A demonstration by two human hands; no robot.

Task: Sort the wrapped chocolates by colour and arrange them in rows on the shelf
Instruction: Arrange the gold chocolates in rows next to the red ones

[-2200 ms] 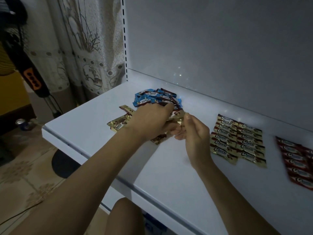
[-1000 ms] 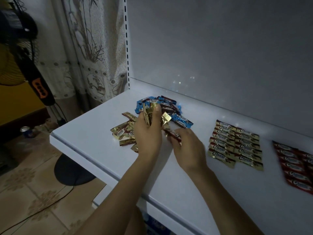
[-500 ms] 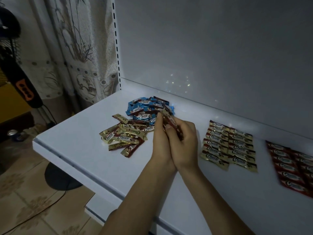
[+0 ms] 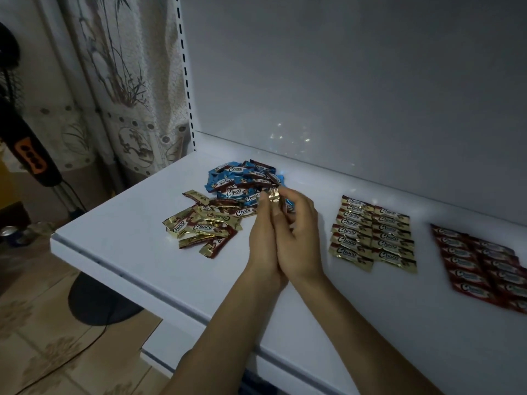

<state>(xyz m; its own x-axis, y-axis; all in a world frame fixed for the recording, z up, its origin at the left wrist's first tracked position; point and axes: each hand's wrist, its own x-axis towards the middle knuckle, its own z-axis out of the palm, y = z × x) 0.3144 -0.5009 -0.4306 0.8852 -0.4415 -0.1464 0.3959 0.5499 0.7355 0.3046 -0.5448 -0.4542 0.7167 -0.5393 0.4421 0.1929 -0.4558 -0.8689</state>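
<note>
Left hand [image 4: 263, 240], right hand [image 4: 301, 238] both pinch gold foil-wrapped chocolate bars [image 4: 273, 195]: light, slick (stack may fan); grip flat faces.

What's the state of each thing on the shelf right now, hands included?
held chocolates, gold, gripped between both hands
left hand, gripping them
right hand, fingers curled round them
blue pile, unsorted heap
loose gold pile, unsorted, overlapping
gold rows, arranged flat
red rows, arranged flat, partly out of frame
</note>
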